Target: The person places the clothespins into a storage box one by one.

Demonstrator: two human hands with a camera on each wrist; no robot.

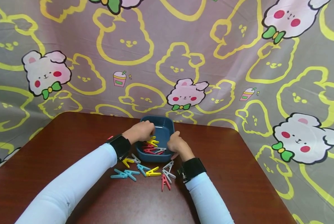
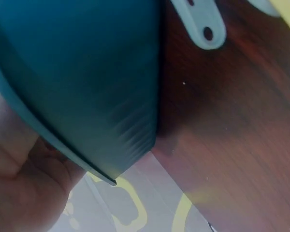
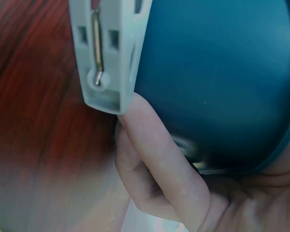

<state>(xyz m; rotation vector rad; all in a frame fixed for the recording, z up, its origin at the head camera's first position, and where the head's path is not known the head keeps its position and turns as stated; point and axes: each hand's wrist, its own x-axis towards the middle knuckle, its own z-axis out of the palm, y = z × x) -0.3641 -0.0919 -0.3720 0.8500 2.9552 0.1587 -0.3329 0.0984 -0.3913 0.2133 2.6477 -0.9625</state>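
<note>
A dark blue plastic bin [image 1: 164,132] stands on the table with yellow, red and grey clothespins [image 1: 153,149] in its near end. Over its left rim reaches my left hand [image 1: 141,131], fingers bent down inside above the yellow clothespin [image 1: 153,141]. In the left wrist view that hand [image 2: 29,179] shows behind the bin's rim [image 2: 53,140]; its fingertips are hidden and I cannot tell whether they hold anything. My right hand [image 1: 178,144] grips the bin's right side. One finger [image 3: 159,145] lies along the outer wall [image 3: 212,87], its tip by a grey clothespin [image 3: 106,63].
Several loose clothespins lie in front of the bin: blue [image 1: 131,175], yellow [image 1: 153,171], grey [image 1: 169,175] and red [image 1: 165,182]. A patterned curtain [image 1: 139,71] hangs behind the brown table [image 1: 217,186].
</note>
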